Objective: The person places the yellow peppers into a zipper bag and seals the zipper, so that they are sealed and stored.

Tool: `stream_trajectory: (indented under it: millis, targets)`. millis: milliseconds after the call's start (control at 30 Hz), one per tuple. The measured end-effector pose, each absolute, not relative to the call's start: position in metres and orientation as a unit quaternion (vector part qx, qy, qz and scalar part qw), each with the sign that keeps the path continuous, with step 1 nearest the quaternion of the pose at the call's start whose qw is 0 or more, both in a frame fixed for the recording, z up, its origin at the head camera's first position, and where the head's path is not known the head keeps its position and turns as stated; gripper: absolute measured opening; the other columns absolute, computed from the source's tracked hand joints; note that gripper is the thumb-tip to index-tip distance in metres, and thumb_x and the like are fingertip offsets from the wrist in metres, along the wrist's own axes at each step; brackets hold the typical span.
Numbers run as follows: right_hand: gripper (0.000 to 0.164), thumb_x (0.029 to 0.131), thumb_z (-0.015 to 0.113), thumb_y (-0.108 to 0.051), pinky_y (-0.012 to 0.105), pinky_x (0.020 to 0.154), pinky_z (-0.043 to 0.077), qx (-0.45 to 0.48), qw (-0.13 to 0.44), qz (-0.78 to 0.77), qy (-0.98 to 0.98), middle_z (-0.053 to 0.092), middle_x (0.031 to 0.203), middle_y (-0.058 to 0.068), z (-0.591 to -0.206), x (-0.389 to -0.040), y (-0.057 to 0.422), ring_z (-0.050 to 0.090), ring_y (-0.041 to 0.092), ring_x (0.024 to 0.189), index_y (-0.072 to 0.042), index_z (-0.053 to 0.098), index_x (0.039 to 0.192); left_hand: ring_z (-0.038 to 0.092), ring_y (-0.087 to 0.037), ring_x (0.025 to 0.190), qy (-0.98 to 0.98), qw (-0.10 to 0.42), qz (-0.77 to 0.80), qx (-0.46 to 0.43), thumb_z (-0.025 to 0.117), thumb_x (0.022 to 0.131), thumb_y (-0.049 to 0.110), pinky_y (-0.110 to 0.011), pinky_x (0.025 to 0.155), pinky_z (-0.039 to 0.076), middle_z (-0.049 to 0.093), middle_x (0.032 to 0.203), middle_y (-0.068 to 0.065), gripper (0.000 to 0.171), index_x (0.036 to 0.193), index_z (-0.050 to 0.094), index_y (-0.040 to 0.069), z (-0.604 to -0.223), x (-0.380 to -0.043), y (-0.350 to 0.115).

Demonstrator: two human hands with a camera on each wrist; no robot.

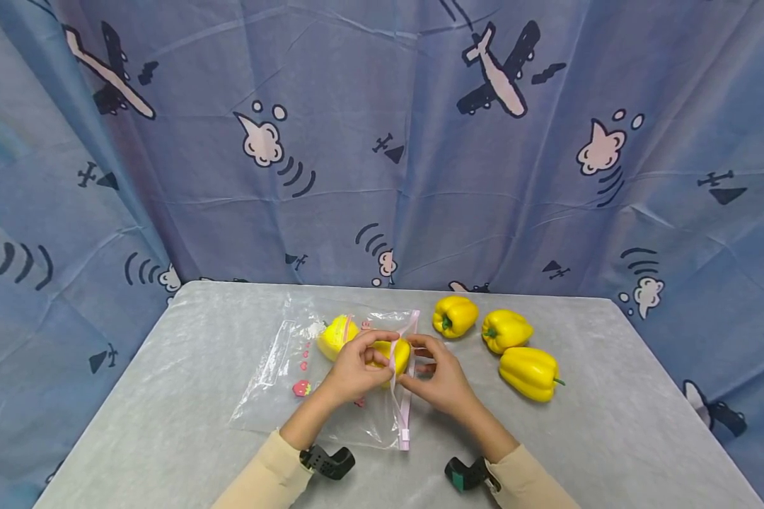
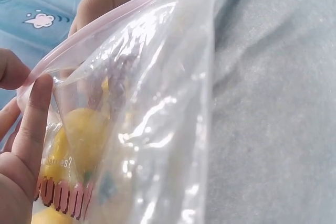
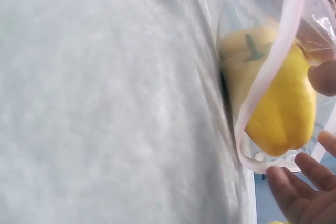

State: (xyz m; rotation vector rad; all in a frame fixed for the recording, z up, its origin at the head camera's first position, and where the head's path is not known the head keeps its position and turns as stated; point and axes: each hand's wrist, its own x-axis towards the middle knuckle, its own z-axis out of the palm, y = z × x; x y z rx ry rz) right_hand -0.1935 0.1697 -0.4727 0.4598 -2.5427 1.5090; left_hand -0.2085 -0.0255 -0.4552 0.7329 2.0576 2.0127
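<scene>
A clear plastic zip bag (image 1: 264, 403) with a pink closure strip and red printed figures lies on the table, its mouth facing right. One yellow bell pepper (image 1: 334, 338) is inside it. A second yellow bell pepper (image 3: 283, 103) sits in the mouth, its stem end inward and its rounded end beside the pink rim. My left hand (image 1: 356, 364) pinches the rim between thumb and fingers (image 2: 35, 114), holding the mouth apart. Close by the second pepper's outer end is my right hand (image 1: 442, 375), with fingers (image 3: 283, 190) spread and extended near the rim.
Beyond my right hand lie three more yellow bell peppers, one at the back (image 1: 455, 316), one in the middle (image 1: 506, 331) and one nearer (image 1: 530, 373). A grey cloth covers the table (image 1: 165, 396). Blue curtains (image 1: 331, 233) with airplane prints hang behind and at the sides.
</scene>
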Motion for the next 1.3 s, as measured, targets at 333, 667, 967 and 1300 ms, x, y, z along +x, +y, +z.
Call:
stream_trajectory:
  millis: [333, 667, 967, 1300]
  targets:
    - [0.061, 0.07, 0.08, -0.006, 0.053, 0.081, 0.055, 0.164, 0.087, 0.473, -0.861, 0.058, 0.128, 0.013, -0.462, -0.189, 0.181, 0.058, 0.042, 0.112, -0.009, 0.056, 0.126, 0.06, -0.006, 0.076, 0.698, 0.083, 0.668, 0.242, 0.063, 0.077, -0.013, -0.014, 0.062, 0.053, 0.049, 0.128, -0.022, 0.053, 0.128, 0.054, -0.005, -0.455, -0.209, -0.025]
    - [0.058, 0.074, 0.079, -0.013, 0.051, 0.079, 0.055, 0.173, 0.102, 0.441, -0.875, 0.058, 0.126, 0.012, -0.453, -0.187, 0.19, 0.059, 0.041, 0.111, -0.011, 0.056, 0.128, 0.06, -0.005, 0.076, 0.7, 0.08, 0.666, 0.243, 0.062, 0.078, -0.012, -0.014, 0.061, 0.052, 0.05, 0.127, -0.021, 0.051, 0.128, 0.054, -0.004, -0.453, -0.211, -0.026]
    - [0.055, 0.077, 0.077, -0.014, 0.048, 0.082, 0.054, 0.148, 0.118, 0.415, -0.89, 0.058, 0.126, 0.008, -0.442, -0.179, 0.208, 0.06, 0.034, 0.11, -0.014, 0.056, 0.128, 0.059, -0.006, 0.077, 0.699, 0.079, 0.668, 0.243, 0.063, 0.077, -0.011, -0.014, 0.062, 0.052, 0.05, 0.129, -0.023, 0.051, 0.127, 0.054, -0.006, -0.453, -0.21, -0.025]
    - [0.048, 0.079, 0.076, -0.012, 0.048, 0.081, 0.055, 0.138, 0.159, 0.366, -0.907, 0.06, 0.121, 0.007, -0.433, -0.172, 0.242, 0.059, 0.027, 0.108, -0.013, 0.06, 0.124, 0.06, -0.004, 0.073, 0.688, 0.076, 0.68, 0.242, 0.062, 0.075, -0.011, -0.013, 0.06, 0.051, 0.048, 0.124, -0.025, 0.051, 0.126, 0.055, -0.007, -0.457, -0.213, -0.023]
